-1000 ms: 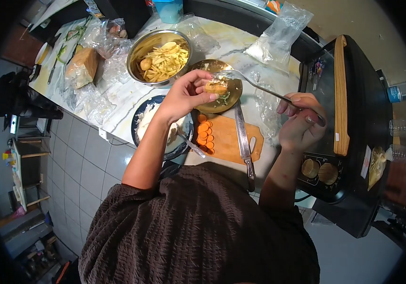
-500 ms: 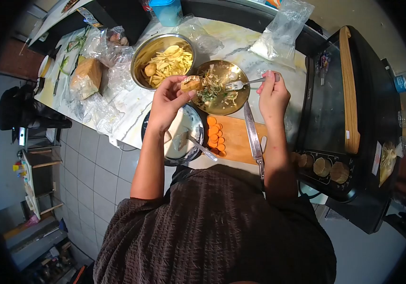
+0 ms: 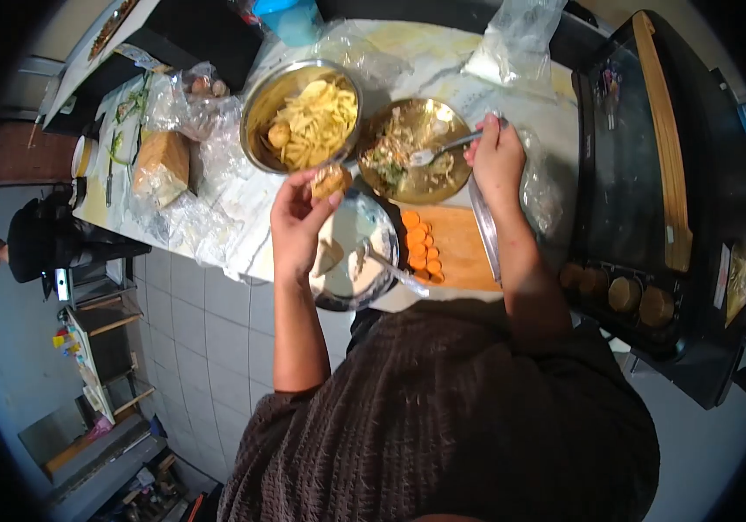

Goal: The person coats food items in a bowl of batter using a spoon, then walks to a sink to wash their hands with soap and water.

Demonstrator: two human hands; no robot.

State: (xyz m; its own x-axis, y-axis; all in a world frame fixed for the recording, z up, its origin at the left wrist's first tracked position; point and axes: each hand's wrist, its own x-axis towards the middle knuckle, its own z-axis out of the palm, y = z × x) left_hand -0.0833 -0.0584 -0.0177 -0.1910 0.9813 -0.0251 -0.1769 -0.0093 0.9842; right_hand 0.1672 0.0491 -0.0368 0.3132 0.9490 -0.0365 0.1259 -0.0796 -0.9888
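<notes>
Between the fingertips and thumb of my left hand (image 3: 295, 228) is a small golden-brown piece of food (image 3: 330, 181); its exact kind I cannot tell. It is held over the far edge of a dark-rimmed dish (image 3: 388, 228) of creamy white mixture, in which a spoon (image 3: 397, 272) leans. My right hand (image 3: 497, 165) grips a fork (image 3: 447, 146) by the handle. The fork's tines rest in a chopped, green-flecked filling (image 3: 386, 165) on a gold-coloured plate (image 3: 453, 181). Just left of the plate stands a metal bowl (image 3: 254, 143) of cut potatoes (image 3: 316, 126).
Sliced carrots (image 3: 421, 248) lie on a wooden board (image 3: 467, 252), with a knife (image 3: 484, 228) along its right side. A black oven (image 3: 625, 174) borders the right. Bagged bread (image 3: 161, 163) and plastic bags lie left. Another person (image 3: 51, 230) stands at far left.
My left hand has drawn the food piece away from the plate, left and toward me. The fork has stayed at the plate. The whole view has shifted slightly.
</notes>
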